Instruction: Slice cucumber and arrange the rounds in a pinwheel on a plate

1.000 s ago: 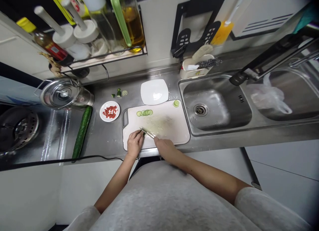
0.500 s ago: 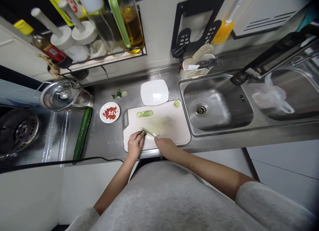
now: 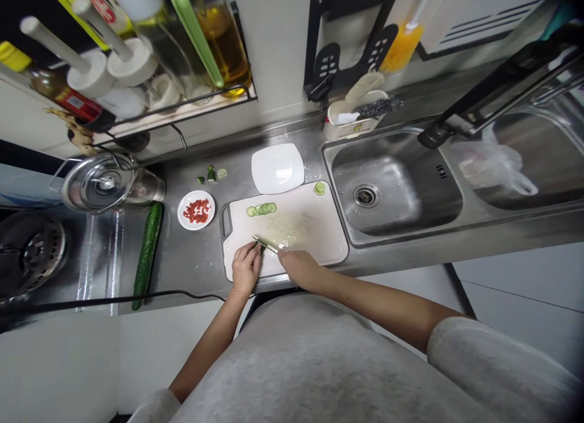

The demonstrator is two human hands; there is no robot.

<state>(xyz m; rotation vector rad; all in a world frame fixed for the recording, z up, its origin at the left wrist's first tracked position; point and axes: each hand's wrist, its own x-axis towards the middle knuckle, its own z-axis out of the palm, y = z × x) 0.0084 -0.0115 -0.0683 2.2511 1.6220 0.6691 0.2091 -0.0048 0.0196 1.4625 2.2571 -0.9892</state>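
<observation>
My right hand (image 3: 298,268) is closed round the handle of a knife (image 3: 268,246), whose blade points left toward my other hand. On the left part of the white cutting board (image 3: 319,234), my left hand (image 3: 246,266) has its fingers bent round a piece of cucumber (image 3: 258,245), mostly hidden by the fingers and blade. A row of overlapping cucumber slices (image 3: 261,209) lies farther back on the board. Several more slices (image 3: 320,188) sit at its far right corner. Wet specks dot the middle of the board.
Behind the board is a white square plate (image 3: 277,167). To the left are a small plate (image 3: 196,224) with chopped red bits, cucumber scraps (image 3: 211,175) and a whole cucumber (image 3: 148,255). A sink (image 3: 395,219) adjoins on the right. A black cord (image 3: 182,293) crosses the front edge.
The view has shifted slightly. Both hands stay at the same spot on the board, and the knife has moved only a little against the piece of cucumber.
</observation>
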